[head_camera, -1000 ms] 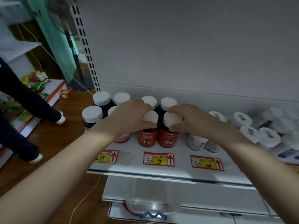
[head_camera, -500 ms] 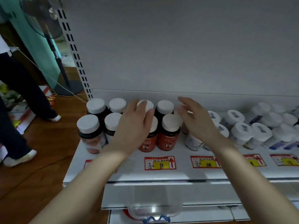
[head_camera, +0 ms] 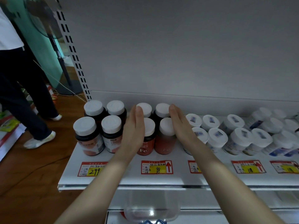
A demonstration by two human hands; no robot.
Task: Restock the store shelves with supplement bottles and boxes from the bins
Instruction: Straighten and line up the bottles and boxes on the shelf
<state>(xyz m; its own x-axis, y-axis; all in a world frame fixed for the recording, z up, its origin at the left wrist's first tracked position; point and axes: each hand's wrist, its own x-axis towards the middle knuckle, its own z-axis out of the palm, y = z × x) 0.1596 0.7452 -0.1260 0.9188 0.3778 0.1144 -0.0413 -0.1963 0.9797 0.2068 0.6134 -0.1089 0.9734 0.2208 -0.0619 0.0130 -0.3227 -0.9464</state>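
1. Nearest, below the shelf [head_camera: 178,178] lip: a clear bin [head_camera: 151,206]. Its contents cannot be made out.
2. On the shelf front, a price label [head_camera: 157,167] marked 98 is seen directly before the block being worked on.
3. The task's thing: four red Fe bottles [head_camera: 165,139] with white caps, upright, set two by two on the shelf. The two files run front to back.
4. The left hand [head_camera: 134,131] is held edge-on at the block's left side. The right hand [head_camera: 181,128] is held likewise at its right side. The palms are turned inward, toward each other.
5. The fingers [head_camera: 137,113] of both hands are straight and kept together; nothing is gripped. Each palm appears to touch the front bottle on its own side, and the fingertips reach as far as the back caps.
6. Key relation: the block lies between the two palms, parallel to them, and neither hand is nearer. Judgement: an inward press from both sides would square the files.
7. Just left of the block are dark bottles [head_camera: 87,136], and just right are white jars [head_camera: 216,136]. Little room is left on either flank.
8. Farthest: the plain back panel [head_camera: 178,54], close behind the rear caps.
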